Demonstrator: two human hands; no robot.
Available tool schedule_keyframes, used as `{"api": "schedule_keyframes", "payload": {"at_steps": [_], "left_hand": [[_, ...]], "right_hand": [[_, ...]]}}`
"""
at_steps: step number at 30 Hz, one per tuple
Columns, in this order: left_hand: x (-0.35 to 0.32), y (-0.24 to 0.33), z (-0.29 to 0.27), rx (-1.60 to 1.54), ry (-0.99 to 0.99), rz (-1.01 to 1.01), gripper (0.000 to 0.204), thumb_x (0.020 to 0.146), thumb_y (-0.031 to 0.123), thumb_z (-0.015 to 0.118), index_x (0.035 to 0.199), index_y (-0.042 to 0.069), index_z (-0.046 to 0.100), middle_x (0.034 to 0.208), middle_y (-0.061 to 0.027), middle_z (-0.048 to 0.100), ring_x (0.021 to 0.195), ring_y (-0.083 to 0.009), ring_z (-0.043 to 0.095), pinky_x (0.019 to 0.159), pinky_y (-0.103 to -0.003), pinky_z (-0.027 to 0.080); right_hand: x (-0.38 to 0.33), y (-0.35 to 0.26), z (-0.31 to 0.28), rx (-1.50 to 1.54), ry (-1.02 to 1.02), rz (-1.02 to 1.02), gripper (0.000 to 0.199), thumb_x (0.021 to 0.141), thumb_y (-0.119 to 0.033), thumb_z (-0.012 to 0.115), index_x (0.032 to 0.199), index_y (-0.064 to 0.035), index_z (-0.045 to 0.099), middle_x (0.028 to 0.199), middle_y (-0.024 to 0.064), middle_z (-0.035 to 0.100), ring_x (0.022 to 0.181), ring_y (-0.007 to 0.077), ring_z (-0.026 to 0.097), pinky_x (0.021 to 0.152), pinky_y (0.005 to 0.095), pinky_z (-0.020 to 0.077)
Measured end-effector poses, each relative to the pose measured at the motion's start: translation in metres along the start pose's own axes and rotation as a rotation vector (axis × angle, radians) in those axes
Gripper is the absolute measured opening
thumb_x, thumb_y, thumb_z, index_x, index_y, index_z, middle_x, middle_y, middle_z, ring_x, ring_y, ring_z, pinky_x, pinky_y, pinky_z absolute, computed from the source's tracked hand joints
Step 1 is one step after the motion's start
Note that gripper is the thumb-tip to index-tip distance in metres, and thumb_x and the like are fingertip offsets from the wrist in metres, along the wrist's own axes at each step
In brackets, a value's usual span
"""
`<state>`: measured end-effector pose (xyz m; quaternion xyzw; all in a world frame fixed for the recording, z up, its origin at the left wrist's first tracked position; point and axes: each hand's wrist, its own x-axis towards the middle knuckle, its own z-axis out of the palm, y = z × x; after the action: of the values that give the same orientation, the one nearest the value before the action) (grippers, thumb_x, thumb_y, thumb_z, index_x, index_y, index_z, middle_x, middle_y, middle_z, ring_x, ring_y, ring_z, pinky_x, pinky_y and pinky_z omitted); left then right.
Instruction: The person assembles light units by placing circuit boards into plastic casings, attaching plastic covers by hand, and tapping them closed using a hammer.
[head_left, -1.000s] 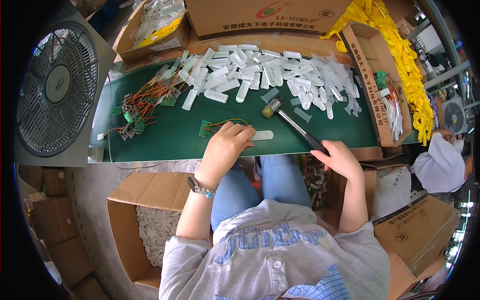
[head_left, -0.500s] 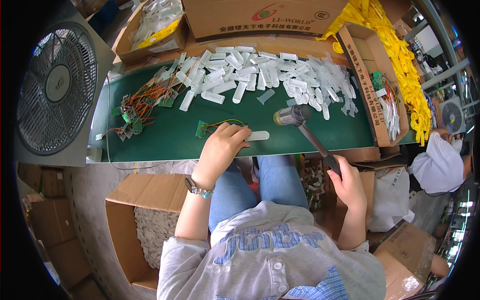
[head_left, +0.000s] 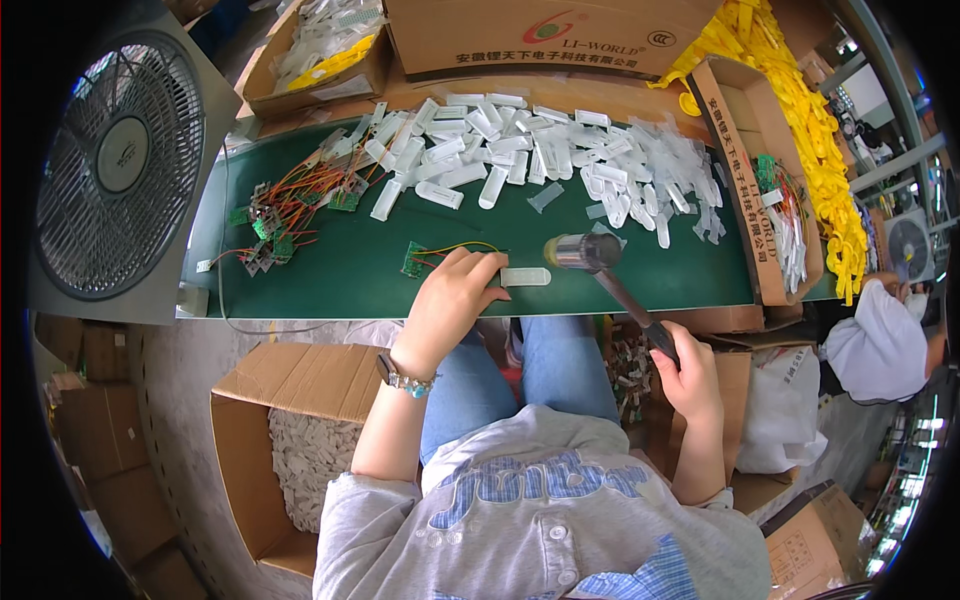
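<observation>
My left hand (head_left: 455, 295) presses its fingers on the near end of a slim white plastic casing (head_left: 530, 276), which lies flat near the table's front edge. Just left of those fingers is a small green circuit board (head_left: 413, 260) with red and yellow wires running under the hand. My right hand (head_left: 690, 375) is wrapped round the dark handle of a mallet (head_left: 586, 252). The mallet's head, with a pale, clear-looking face, is up and to the right of the casing, apart from it.
Many white casings (head_left: 490, 187) and clear pieces (head_left: 690, 190) are heaped across the green table (head_left: 330, 285). Wired circuit boards (head_left: 270, 225) lie at left, by a fan (head_left: 122, 155). An open carton (head_left: 740, 190) stands right, yellow straps (head_left: 835, 190) beyond. A box of pale pieces (head_left: 305, 465) sits below left.
The mallet's head has come down a little toward me and the casing, and my right hand has shifted slightly left. My left hand stays on the casing. The whole view has shifted a bit.
</observation>
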<state>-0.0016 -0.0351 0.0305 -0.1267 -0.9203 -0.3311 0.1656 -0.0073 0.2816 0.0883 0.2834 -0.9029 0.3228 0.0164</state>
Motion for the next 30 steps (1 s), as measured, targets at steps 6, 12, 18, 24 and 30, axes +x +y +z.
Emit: {"api": "schedule_keyframes", "payload": {"at_steps": [6,12,18,24,30], "left_hand": [[0.001,0.000,0.000,-0.256,-0.074,-0.247,0.055,0.071,0.010,0.080,0.115,0.003,0.047,0.108,-0.0131,0.068,0.090,-0.0289,0.065,0.076,-0.037,0.054],[0.001,0.002,-0.005,-0.270,-0.073,-0.225,0.046,0.074,0.014,0.078,0.112,0.002,0.055,0.108,-0.0113,0.068,0.093,-0.0281,0.065,0.078,-0.037,0.054],[0.004,0.003,0.010,-0.035,0.073,0.048,0.022,0.076,0.010,0.074,0.095,0.002,0.064,0.108,-0.0088,0.066,0.100,-0.0278,0.061,0.082,-0.037,0.054],[-0.001,0.013,0.011,-0.048,0.098,0.068,0.029,0.072,0.003,0.076,0.098,0.002,0.064,0.108,-0.0109,0.065,0.099,-0.0309,0.062,0.086,-0.039,0.052],[0.007,0.019,0.016,-0.079,0.194,0.078,0.035,0.069,-0.004,0.076,0.101,0.001,0.063,0.107,-0.0111,0.064,0.089,-0.0263,0.062,0.077,-0.035,0.053]], "right_hand": [[0.006,0.002,0.019,-0.227,-0.241,-0.046,0.033,0.086,-0.014,0.068,0.116,-0.0034,0.058,0.083,0.0162,0.067,0.068,0.0352,0.065,0.058,0.0426,0.0509],[0.019,0.002,0.009,0.010,-0.024,-0.021,0.031,0.087,-0.011,0.067,0.115,-0.0019,0.057,0.092,0.0190,0.066,0.076,0.0372,0.064,0.067,0.0408,0.0508],[0.052,0.046,0.011,0.161,-0.239,0.177,0.030,0.086,-0.018,0.072,0.106,-0.0015,0.057,0.075,0.0153,0.064,0.063,0.0306,0.062,0.062,0.0372,0.0471],[0.082,0.034,0.021,-0.177,0.030,-0.209,0.044,0.075,-0.025,0.079,0.110,-0.0058,0.060,0.116,0.0120,0.059,0.100,0.0282,0.060,0.081,0.0385,0.0491],[0.105,-0.002,0.083,0.016,0.046,-0.619,0.046,0.074,-0.016,0.076,0.115,-0.0017,0.061,0.109,0.0090,0.060,0.097,0.0266,0.061,0.084,0.0383,0.0514]]}}
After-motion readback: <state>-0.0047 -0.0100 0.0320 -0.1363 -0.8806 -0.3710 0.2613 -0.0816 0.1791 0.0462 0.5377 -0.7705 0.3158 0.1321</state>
